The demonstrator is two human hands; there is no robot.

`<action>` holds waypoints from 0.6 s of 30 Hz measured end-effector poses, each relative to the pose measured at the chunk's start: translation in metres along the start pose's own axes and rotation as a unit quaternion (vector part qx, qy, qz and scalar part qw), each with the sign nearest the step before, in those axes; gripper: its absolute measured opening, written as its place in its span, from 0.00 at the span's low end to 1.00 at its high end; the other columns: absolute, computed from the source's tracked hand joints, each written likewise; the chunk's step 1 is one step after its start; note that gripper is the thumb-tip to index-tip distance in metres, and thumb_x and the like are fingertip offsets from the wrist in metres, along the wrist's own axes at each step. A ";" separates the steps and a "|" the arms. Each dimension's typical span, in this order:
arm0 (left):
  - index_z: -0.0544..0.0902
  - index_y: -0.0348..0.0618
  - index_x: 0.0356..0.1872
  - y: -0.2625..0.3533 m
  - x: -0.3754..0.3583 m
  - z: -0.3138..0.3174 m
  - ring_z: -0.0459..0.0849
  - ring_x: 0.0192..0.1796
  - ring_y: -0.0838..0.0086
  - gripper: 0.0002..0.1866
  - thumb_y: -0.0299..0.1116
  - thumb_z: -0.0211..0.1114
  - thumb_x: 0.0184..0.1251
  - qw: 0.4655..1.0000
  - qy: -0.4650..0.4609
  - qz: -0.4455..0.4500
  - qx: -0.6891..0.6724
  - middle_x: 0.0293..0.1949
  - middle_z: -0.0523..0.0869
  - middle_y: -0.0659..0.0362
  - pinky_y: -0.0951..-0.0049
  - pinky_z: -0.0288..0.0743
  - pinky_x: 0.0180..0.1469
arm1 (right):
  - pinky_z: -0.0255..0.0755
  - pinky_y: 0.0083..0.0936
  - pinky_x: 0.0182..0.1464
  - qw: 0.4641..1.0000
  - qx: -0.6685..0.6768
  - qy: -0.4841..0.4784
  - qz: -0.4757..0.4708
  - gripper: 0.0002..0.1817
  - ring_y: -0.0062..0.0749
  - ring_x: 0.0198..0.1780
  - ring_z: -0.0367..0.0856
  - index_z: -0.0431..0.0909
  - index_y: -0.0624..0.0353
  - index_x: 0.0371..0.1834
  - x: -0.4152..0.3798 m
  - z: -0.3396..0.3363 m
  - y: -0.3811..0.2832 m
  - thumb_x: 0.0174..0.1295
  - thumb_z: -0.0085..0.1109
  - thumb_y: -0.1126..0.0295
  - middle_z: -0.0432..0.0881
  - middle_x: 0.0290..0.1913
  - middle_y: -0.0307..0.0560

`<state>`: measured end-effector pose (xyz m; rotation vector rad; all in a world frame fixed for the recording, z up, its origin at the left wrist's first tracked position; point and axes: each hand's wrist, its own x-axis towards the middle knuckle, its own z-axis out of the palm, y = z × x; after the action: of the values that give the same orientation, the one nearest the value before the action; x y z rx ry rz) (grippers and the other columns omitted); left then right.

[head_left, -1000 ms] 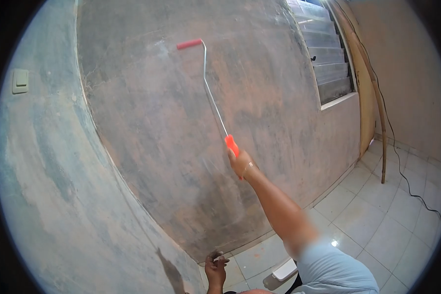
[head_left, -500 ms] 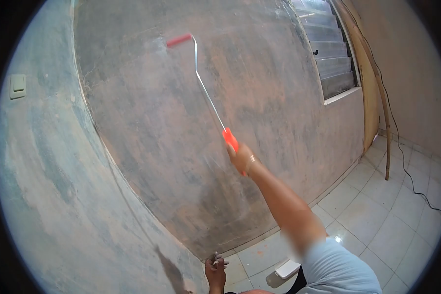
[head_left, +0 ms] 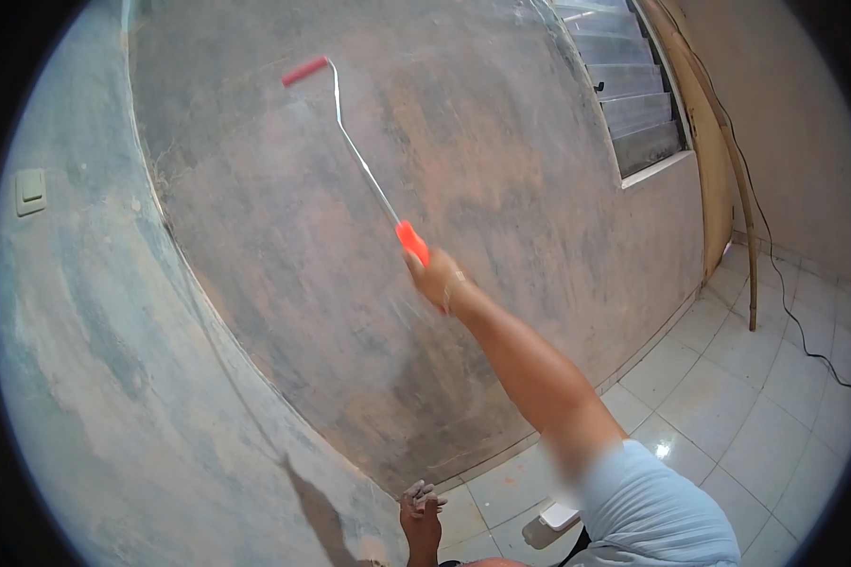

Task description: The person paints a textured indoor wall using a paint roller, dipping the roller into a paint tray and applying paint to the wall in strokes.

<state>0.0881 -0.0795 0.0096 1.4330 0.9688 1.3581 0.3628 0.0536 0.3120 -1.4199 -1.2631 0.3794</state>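
My right hand is closed round the orange handle of a paint roller, my arm stretched out. From the handle a long bent metal rod runs up and left to the red roller sleeve, which is at the upper part of the patchy grey and pinkish wall. At the bottom edge, low by the wall corner, is my left hand. Its fingers look whitish with dust or paint, loosely bent and apart, and I see nothing held in them.
To the left stands a pale greenish wall with a light switch. A louvred window is at upper right. A wooden pole and a black cable are beyond. A white container sits on the tiled floor.
My right hand has moved the paint roller left and slightly up across the wall. The view has shifted a little, and my left hand stays low by the corner.
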 end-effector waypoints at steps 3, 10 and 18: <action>0.69 0.32 0.55 -0.012 -0.004 0.002 0.86 0.36 0.70 0.18 0.26 0.59 0.67 1.000 -0.001 -0.030 0.002 0.48 0.80 0.51 0.78 0.78 0.35 | 0.71 0.43 0.51 0.999 -0.029 0.001 0.031 0.28 0.60 0.50 0.78 0.74 0.62 0.54 -0.079 0.021 0.126 0.66 0.48 0.46 0.81 0.45 0.64; 0.70 0.32 0.53 -0.045 -0.013 -0.020 0.86 0.34 0.72 0.16 0.25 0.60 0.67 0.994 0.017 -0.085 0.059 0.46 0.81 0.54 0.79 0.77 0.34 | 0.71 0.48 0.52 0.950 -0.129 -0.128 0.254 0.35 0.63 0.50 0.78 0.66 0.63 0.64 -0.288 0.048 0.310 0.65 0.47 0.44 0.81 0.46 0.68; 0.69 0.34 0.55 -0.049 -0.006 -0.010 0.86 0.35 0.72 0.17 0.24 0.59 0.67 0.996 0.009 -0.077 0.034 0.47 0.81 0.54 0.79 0.77 0.34 | 0.70 0.48 0.50 0.995 -0.059 -0.032 0.069 0.29 0.66 0.49 0.76 0.69 0.60 0.56 -0.105 0.074 0.188 0.66 0.47 0.45 0.79 0.46 0.70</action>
<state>0.0799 -0.0707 -0.0390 1.3682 1.1235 1.2362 0.3525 0.0451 0.0847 -1.6118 -1.2588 0.4540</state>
